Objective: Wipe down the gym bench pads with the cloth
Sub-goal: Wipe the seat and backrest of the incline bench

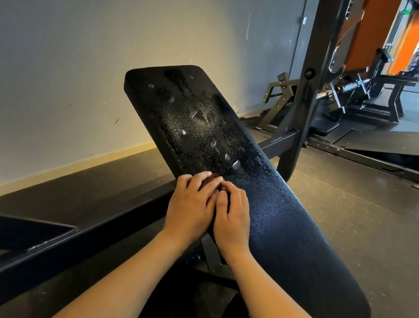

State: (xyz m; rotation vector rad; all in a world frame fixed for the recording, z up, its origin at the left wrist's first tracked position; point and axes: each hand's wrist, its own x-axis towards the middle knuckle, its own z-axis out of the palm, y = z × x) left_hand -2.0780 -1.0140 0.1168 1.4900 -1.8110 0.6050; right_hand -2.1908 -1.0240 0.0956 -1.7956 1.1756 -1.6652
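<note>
The black bench pad [266, 197] slopes up from lower right to upper left. Its upper half is covered in wet droplets and streaks, while the lower half looks duller. My left hand [190, 206] and my right hand [232, 219] sit side by side at the pad's left edge, about midway along it. Both have their fingers curled. Only a small dark reddish bit of the cloth [211, 179] shows between the fingertips, bunched under both hands; the rest is hidden.
A black steel frame beam [46, 250] runs low along the grey wall on the left. A rack upright [311, 73] stands just behind the pad. Other gym machines [374, 104] fill the back right, and the rubber floor [374, 216] lies to the right.
</note>
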